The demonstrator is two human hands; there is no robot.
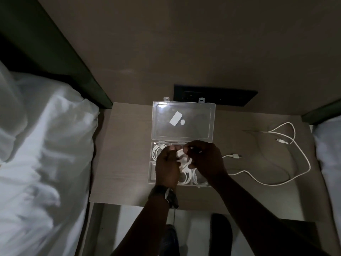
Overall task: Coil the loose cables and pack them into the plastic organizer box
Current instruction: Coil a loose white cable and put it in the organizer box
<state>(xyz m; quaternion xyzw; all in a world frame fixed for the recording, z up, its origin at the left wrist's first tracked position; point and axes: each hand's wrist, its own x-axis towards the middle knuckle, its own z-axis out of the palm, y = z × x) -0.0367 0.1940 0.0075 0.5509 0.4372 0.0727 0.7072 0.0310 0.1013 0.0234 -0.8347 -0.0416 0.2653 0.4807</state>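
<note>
A clear plastic organizer box [152, 170] lies open on the bedside table [121, 163], its lid [183, 122] folded back toward the wall. A coiled white cable [156, 149] fills the back-left compartment. More white coils [184, 179] show in the front compartments under my hands. My left hand [167, 169] and right hand [204, 159] meet above the box, both pinching a white cable [180, 153] between them. A loose white cable [287, 145] sprawls on the table to the right, its plug [236, 156] pointing away from the box.
A bed with white sheets [46, 154] borders the table on the left, another white bed edge [328, 154] on the right. A black socket panel [215, 96] sits on the wall behind the lid. My feet [220, 231] show below the table's front edge.
</note>
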